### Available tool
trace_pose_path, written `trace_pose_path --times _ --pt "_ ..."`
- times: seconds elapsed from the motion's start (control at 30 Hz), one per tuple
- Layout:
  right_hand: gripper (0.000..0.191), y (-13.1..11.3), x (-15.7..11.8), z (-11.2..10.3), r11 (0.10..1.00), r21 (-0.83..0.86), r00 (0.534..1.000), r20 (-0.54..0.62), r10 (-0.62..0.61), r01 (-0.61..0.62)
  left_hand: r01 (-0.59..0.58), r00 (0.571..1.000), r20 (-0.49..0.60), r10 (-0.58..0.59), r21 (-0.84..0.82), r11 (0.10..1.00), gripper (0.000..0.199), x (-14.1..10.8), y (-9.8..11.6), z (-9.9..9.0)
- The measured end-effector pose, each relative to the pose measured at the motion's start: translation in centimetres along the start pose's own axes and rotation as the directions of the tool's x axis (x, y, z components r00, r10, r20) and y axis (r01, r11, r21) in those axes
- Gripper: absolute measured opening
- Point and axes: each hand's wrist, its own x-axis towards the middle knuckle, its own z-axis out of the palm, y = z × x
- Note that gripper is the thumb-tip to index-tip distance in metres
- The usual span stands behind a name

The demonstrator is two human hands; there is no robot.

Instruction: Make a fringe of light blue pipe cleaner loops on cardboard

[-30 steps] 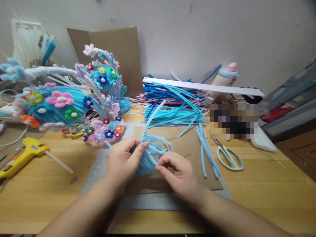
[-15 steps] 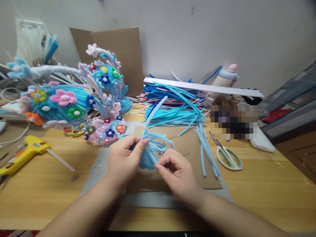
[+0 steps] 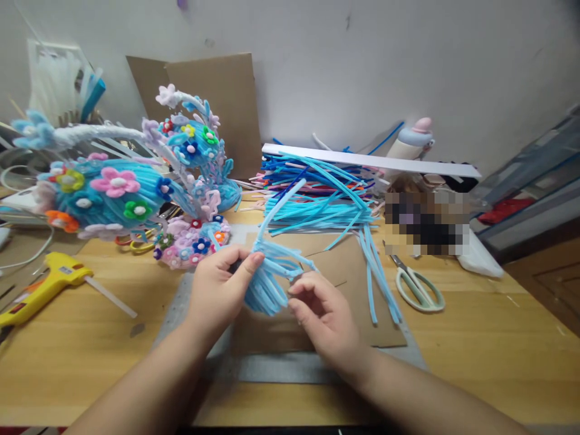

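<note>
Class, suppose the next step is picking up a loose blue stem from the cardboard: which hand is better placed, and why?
Probably the right hand: it is nearer the loose stems, while the left hand grips the blue bundle. Whether the right touches the bundle is unclear.

We see a light-blue bundle of fuzzy stems (image 3: 267, 290) and, towards nine o'clock, a blue fuzzy oval (image 3: 106, 210) dotted with multicoloured fuzzy flowers (image 3: 115, 182).

No text legible; glue-gun label (image 3: 66, 269) — blurred
</note>
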Motion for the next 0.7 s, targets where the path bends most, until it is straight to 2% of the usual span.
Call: trace_pose_path --times 0.13,0.23,0.4,0.5,0.63,0.7 --pt "0.013 0.2 0.1 -0.4 1.0 -0.016 0.994 -0.105 -0.018 0.017 0.084 0.996 0.033 -0.082 -0.078 0.993 0.031 -0.1 0.1 -0.3" --pt "0.022 0.4 0.1 -0.4 0.999 -0.02 0.992 -0.12 -0.045 0.042 0.099 0.995 0.042 -0.096 -0.092 0.991 0.031 -0.2 0.2 -0.2" --pt "0.029 1.0 -0.2 -0.2 0.998 0.057 0.983 -0.183 0.004 0.007 0.108 0.994 0.04 -0.105 -0.081 0.991 0.033 -0.2 0.4 -0.1" --pt "0.027 1.3 -0.1 -0.2 0.998 0.055 0.984 -0.178 0.01 0.0 0.089 0.995 0.052 -0.085 -0.061 0.994 0.032 -0.2 0.4 -0.1" --pt "0.014 0.9 0.1 -0.5 0.999 -0.033 0.993 -0.117 -0.006 0.003 0.047 0.996 0.082 -0.046 -0.015 0.999 0.031 -0.3 0.3 0.0" --pt "0.01 0.4 0.2 -0.7 0.996 -0.081 0.994 -0.095 -0.044 0.036 0.009 0.998 0.063 -0.01 0.017 1.0 0.028 -0.4 0.1 0.1"
